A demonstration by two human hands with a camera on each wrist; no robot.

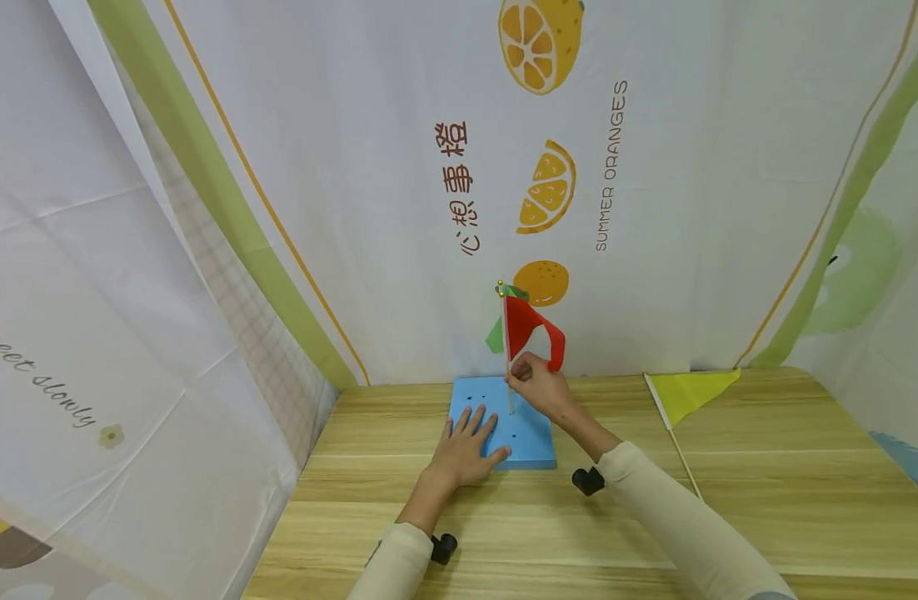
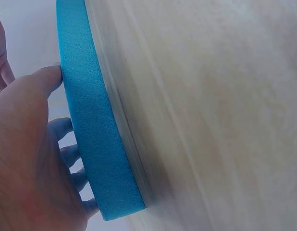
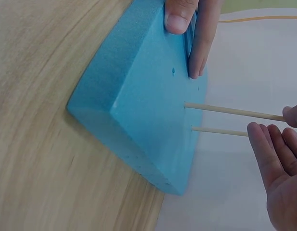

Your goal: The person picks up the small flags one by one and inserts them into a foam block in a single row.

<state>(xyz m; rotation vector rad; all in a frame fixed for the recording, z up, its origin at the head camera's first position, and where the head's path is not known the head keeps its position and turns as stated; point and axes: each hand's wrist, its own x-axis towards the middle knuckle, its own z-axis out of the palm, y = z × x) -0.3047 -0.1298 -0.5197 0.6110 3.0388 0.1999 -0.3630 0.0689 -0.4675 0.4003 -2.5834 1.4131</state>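
A blue foam block [image 1: 534, 454] with small holes lies on the table, and my left hand [image 1: 462, 450] rests flat on its left part with the fingers spread. My right hand [image 1: 543, 388] pinches the thin wooden stick of a red flag [image 1: 521, 325] above the block. The stick stands nearly upright, its lower end at a hole. Behind it shows part of a green flag [image 1: 494, 337]. In the right wrist view two sticks meet the block's top; the nearer stick [image 3: 235, 111] reaches my thumb, while the other stick [image 3: 218, 130] runs behind my fingers.
To the right, a yellow flag [image 1: 687, 400] on a wooden stick lies on the wooden table [image 1: 339, 500], its stick partly hidden by my right sleeve. A white curtain [image 1: 369, 208] printed with oranges hangs right behind the table.
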